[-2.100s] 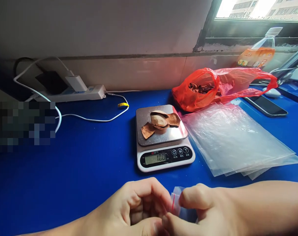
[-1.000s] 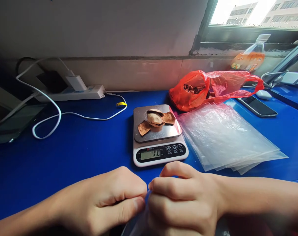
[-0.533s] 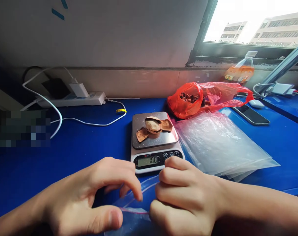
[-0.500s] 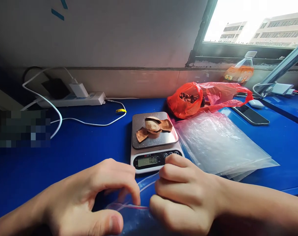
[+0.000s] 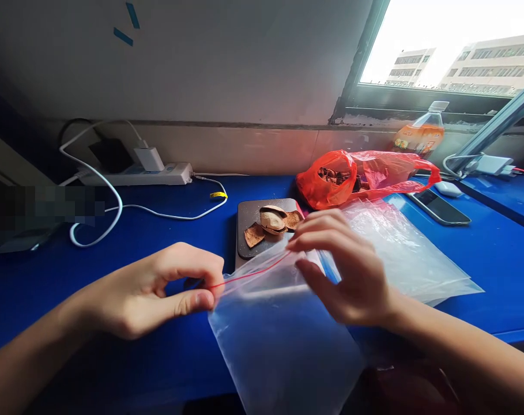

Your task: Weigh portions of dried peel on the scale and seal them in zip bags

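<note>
A clear zip-lock bag (image 5: 283, 346) with a red line along its mouth hangs in front of the scale. Its left top corner is pinched between the thumb and bent forefinger of my left hand (image 5: 166, 288). Toward the other end of the mouth, my right hand (image 5: 352, 271) has its fingertips and thumb on the bag; it is slightly blurred. Behind the bag, the kitchen scale (image 5: 248, 230) carries brown, dried husk-like pieces (image 5: 274, 221), one of them rounded with a pale inside. The bag and my right hand hide the scale's display.
Flat clear plastic bags (image 5: 400, 248) lie in a stack to the right. Behind them sits a red plastic bag (image 5: 326, 193) with dark dried pieces inside. A phone (image 5: 441, 207), an orange drink bottle (image 5: 421, 135) and a white power strip (image 5: 166, 174) with cables are along the back.
The clear bag has come up from low between my hands and is now stretched before the scale. My left thumb has closed on its corner; my right hand has risen and its fist has loosened.
</note>
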The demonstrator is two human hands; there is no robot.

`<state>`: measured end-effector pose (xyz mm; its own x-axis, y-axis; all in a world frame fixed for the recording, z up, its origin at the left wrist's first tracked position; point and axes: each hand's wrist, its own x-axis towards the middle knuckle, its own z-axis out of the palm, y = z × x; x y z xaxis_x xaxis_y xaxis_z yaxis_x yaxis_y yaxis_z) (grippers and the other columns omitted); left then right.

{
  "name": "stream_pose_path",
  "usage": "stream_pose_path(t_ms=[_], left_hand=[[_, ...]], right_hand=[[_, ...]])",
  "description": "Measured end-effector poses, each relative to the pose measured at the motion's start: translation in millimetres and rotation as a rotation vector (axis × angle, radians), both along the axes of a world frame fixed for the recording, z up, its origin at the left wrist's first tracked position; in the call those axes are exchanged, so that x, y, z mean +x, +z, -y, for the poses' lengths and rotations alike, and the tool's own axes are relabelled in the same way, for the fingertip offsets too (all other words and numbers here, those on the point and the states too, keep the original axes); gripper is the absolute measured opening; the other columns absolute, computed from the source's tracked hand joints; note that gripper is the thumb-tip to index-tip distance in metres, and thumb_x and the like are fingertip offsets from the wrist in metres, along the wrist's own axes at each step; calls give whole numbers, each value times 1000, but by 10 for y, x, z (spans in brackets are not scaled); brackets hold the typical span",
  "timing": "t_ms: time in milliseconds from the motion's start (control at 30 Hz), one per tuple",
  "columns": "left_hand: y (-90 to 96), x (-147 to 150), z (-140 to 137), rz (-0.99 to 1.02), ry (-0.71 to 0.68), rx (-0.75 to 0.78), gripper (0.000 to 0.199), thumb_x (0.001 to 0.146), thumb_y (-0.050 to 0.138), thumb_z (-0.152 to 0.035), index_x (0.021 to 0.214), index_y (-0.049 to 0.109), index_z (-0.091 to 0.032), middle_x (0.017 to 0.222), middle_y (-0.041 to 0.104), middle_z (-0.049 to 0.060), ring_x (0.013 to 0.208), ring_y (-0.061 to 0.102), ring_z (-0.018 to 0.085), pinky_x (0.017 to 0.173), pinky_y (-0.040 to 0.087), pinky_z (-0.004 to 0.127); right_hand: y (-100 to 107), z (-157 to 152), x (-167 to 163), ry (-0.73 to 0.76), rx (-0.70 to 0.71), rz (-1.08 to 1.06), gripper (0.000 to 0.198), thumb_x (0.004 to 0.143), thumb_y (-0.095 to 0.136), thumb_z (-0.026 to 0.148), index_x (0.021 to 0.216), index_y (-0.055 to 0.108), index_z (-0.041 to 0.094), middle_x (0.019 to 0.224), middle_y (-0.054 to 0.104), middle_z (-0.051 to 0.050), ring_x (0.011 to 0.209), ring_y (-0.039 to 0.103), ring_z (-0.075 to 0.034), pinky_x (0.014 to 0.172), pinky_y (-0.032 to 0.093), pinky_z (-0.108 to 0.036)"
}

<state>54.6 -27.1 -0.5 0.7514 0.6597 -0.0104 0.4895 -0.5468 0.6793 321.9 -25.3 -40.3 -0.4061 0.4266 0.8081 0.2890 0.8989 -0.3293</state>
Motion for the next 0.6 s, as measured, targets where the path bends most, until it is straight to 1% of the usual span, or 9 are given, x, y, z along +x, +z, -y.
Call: stream_pose_path(t_ms=[67,100,167,267,333,433,500,600], left_hand=[[-14,13,5,-2,-6,-22,25,91,55,-30,69,59,-18,70,63,1,65,56,13,65,42,20],[-26,25,12,-19,-19,-35,25,91,55,-29,69,59,-18,70,62,1,65,55,13,65,42,20],[-52,60,27,-54,-48,-51,25,92,54,-29,69,57,-18,70,61,1,65,54,13,65,41,19],[-91,110,48,-66,-87,-72,25,92,53,-29,69,56,-18,69,60,1,64,53,13,62,40,19],[-111,132,62,-64,-101,-86,24,91,53,-29,69,55,-18,70,60,1,65,53,13,62,41,19],[-129,143,92,-78,-114,-105,20,90,54,-25,71,56,-18,73,61,1,67,54,13,64,41,18],[-137,141,109,-84,-126,-112,19,90,55,-22,72,57,-18,75,63,1,68,55,12,65,42,18],[-151,136,113,-78,-138,-99,17,90,56,-22,74,58,-18,77,65,2,69,58,13,68,44,19]], right_hand=[[3,-88,63,-230,44,-183,26,82,52,6,100,60,24,100,58,-8,97,59,-22,79,52,-40],[-1,-133,97,-324,59,-235,28,83,51,5,101,60,25,103,56,-9,100,58,-23,78,53,-40],[-17,-208,155,-429,96,-264,31,84,50,5,104,59,26,105,52,-9,101,56,-24,75,54,-39],[-63,-259,172,-447,155,-175,32,86,55,11,113,56,26,105,55,-9,97,56,-24,78,53,-42],[-108,-272,140,-445,145,-66,31,85,62,19,115,55,24,99,60,-7,93,57,-24,81,51,-44],[-206,-328,85,-487,30,80,21,87,64,28,106,59,20,92,63,-8,88,57,-25,80,49,-44],[-283,-403,71,-524,-53,129,13,90,58,26,100,61,19,93,63,-10,89,58,-25,80,50,-44],[-339,-501,78,-560,-118,126,11,89,56,22,96,63,18,97,62,-12,93,59,-26,83,51,-45]])
